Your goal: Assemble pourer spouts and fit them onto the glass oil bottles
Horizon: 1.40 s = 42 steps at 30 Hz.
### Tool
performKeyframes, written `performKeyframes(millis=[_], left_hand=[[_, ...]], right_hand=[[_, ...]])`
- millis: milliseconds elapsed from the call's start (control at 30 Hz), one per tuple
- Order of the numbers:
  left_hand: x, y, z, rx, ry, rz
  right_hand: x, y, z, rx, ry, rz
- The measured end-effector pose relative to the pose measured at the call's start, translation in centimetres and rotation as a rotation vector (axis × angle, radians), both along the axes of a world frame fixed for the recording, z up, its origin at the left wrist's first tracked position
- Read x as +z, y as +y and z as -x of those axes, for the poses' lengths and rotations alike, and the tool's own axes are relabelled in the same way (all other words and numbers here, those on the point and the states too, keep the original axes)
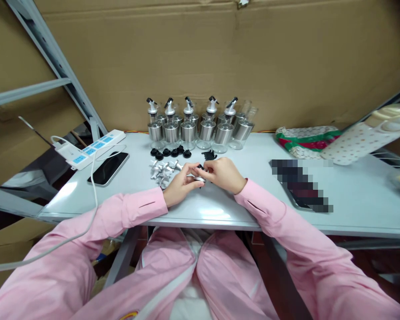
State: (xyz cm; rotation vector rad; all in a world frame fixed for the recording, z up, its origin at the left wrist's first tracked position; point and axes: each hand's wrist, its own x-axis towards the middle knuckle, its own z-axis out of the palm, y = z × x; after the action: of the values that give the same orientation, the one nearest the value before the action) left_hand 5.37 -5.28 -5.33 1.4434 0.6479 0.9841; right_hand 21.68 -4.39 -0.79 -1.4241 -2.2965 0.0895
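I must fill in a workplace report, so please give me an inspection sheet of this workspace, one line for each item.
Surface: pale glossy table.
Job's things: small silver-black part, held; silver spout pieces left of it; black rings and black stoppers behind; row of steel-sleeved bottles at the back, five with pourers.
Clutter: phone face up at left; patterned bag at right.
Grippers: left hand and right hand both pinch the part.
Cables: white cable from the power strip drops over the near edge.
Surroundings: cardboard wall behind; grey metal frame at left.
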Motion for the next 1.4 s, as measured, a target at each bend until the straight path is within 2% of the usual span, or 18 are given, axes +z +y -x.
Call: performKeyframes(millis=[200, 300, 400, 533, 800, 1100, 1267, 1400], left_hand=[[0.3, 0.1, 0.0, 0.074, -0.074, -0.127], [0.4, 0.1, -0.1, 0.085, -0.057, -0.149], [0.5, 0.1, -0.1, 0.091, -0.051, -0.171], [0.7, 0.1, 0.0, 0.101, -0.057, -0.193], [0.7, 0.1, 0.0, 0.105, -0.052, -0.164], [0.9, 0.0, 0.1, 0.088, -0.049, -0.129], [1.1, 0.0, 0.1, 0.077, -0.080, -0.083], [0.7, 0.0, 0.1, 0.074, -0.083, -0.136]], right_hand=[[0.1, 0.1, -0.1, 0.141, 0.466, 0.150], [0.1, 0.3, -0.3, 0.203, 0.597, 0.265], [0.1, 0.5, -0.5, 0.227, 0.662, 0.306], [0.0, 0.6, -0.6, 0.228, 0.669, 0.290], [-0.4, 0.8, -0.5, 0.242, 0.545, 0.250], [-0.7, 1.1, -0.7, 0.272, 0.538, 0.325], [-0.6, 0.9, -0.7, 0.255, 0.580, 0.217], [-0.2, 0.4, -0.4, 0.202, 0.573, 0.113]])
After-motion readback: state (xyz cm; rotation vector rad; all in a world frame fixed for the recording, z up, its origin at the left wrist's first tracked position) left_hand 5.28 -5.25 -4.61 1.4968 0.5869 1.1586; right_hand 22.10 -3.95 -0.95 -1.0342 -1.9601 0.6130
